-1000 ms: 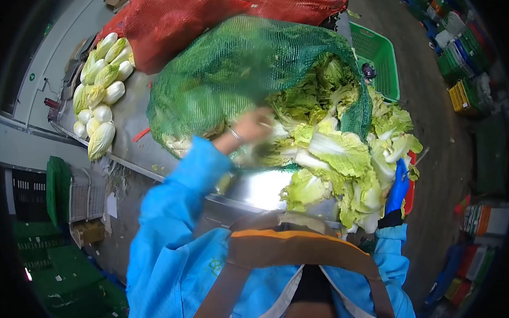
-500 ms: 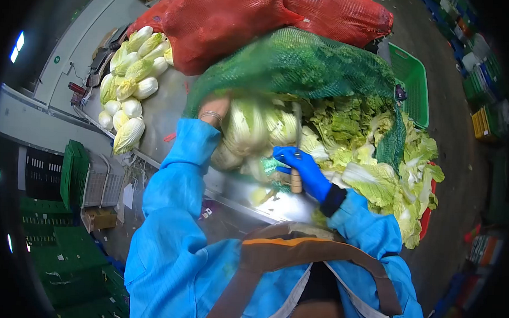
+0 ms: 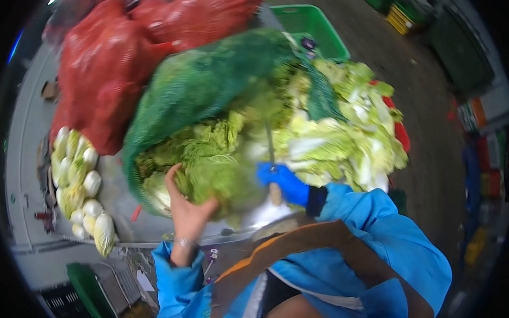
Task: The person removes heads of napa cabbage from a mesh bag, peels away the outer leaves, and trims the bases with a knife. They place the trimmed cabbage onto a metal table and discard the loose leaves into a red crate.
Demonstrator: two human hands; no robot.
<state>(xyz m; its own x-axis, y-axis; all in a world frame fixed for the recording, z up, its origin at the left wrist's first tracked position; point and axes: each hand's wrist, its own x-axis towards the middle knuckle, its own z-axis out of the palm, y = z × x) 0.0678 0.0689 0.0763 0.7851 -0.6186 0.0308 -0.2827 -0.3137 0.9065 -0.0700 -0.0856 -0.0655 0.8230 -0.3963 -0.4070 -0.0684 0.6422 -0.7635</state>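
Note:
My left hand (image 3: 190,211) is bare, with a bracelet at the wrist. Its thumb and a finger are spread around the near side of a leafy napa cabbage (image 3: 209,171), which is blurred. In a blue glove, my right hand (image 3: 284,182) grips a knife (image 3: 275,194) by its wooden handle, the blade pointing away from me. Above both hands lies a green mesh sack (image 3: 195,84), its mouth open around cabbages and leaves. Loose cabbage leaves (image 3: 333,148) are heaped beyond the knife on the right.
Trimmed napa cabbages (image 3: 77,181) are piled at the left of the metal table (image 3: 145,225). Red mesh sacks (image 3: 103,69) stand behind them. A green crate (image 3: 315,29) is at the far side, and a red container edge (image 3: 400,127) shows under the leaves.
My view has turned to the right. My left hand has come out from inside the sack's mouth to the near side of a cabbage. My right hand still holds the knife.

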